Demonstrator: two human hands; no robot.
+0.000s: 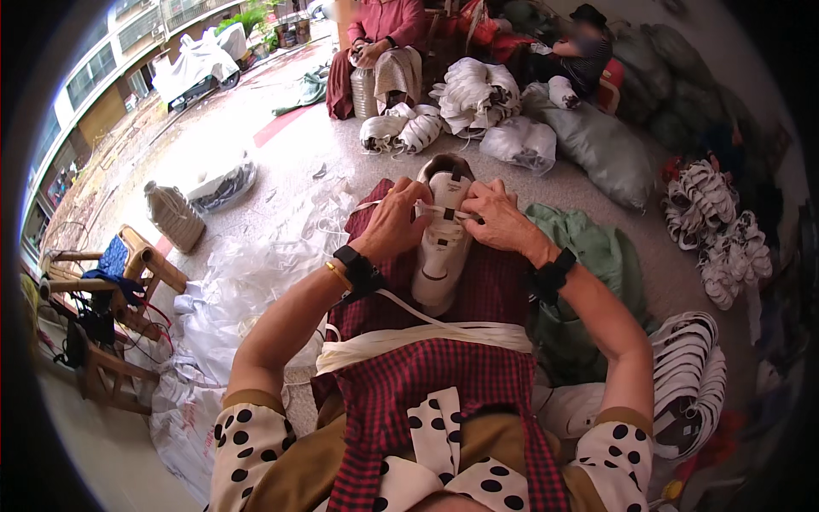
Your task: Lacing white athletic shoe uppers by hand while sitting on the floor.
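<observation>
A white sneaker rests on my lap over the red-and-black checked apron, its toe toward me and its dark-lined opening away from me. My left hand is at the left edge of its tongue, fingers pinched on a white shoelace. From the right, my right hand pinches the lace at the eyelets. A stretch of lace crosses the tongue between the hands. Across my lap lies a bundle of cream laces, one strand running up toward the shoe. The fingertips partly hide the eyelets.
Clear plastic sheeting spreads left, near a bamboo chair. Green cloth lies right. Bundled white shoes stand ahead and right. A full grey sack lies ahead. Two people sit at the back, one in red.
</observation>
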